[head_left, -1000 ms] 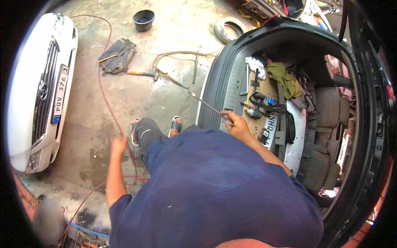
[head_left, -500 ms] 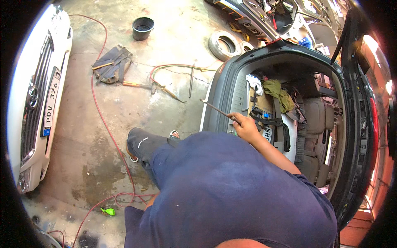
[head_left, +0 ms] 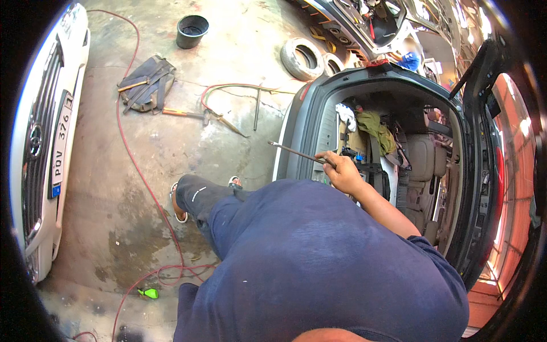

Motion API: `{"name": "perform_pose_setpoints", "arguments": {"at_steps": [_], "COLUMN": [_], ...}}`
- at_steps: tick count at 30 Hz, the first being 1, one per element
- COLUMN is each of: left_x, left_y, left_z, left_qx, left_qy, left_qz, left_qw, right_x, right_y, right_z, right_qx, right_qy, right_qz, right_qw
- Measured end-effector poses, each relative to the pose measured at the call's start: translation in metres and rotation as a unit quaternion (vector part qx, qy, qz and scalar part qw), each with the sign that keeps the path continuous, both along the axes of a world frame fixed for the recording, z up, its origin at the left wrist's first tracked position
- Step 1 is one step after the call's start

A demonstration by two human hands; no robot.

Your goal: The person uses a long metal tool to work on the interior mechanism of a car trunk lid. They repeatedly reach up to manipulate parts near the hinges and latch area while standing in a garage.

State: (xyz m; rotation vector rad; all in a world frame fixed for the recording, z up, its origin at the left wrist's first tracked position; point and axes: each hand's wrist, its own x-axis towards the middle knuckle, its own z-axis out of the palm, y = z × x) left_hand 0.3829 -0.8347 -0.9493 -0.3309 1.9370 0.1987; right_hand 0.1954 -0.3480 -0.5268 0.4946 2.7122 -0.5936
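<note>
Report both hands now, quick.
Left hand: not in view.
Right hand: closed on a thin metal rod at the open car boot.

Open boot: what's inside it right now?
Inside the boot: a white rag, an olive cloth, dark tools, and folded tan seats behind. The right hand, holding a thin rod, and the arm cover the near floor.
</note>
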Motion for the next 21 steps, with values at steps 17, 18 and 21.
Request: {"name": "perform_pose_setpoints", "arguments": {"at_steps": [17, 18, 21], "left_x": [0.022, 0.020, 0.011], "left_y": [0.048, 0.053, 0.057], "left_z": [0.019, 0.017, 0.013], "left_qx": [0.009, 0.012, 0.011], "left_qy": [-0.017, -0.015, -0.005], "left_qz": [-0.030, -0.032, -0.035], "left_qw": [0.999, 0.999, 0.999], "right_x": [0.011, 0.014, 0.022], "right_y": [0.002, 0.004, 0.011], "right_z": [0.012, 0.013, 0.011], "right_qx": [-0.011, -0.010, -0.015], "right_qy": [-0.034, -0.015, 0.001], "right_qz": [-0.041, -0.033, -0.035], "right_qw": [0.999, 0.999, 0.999]}}
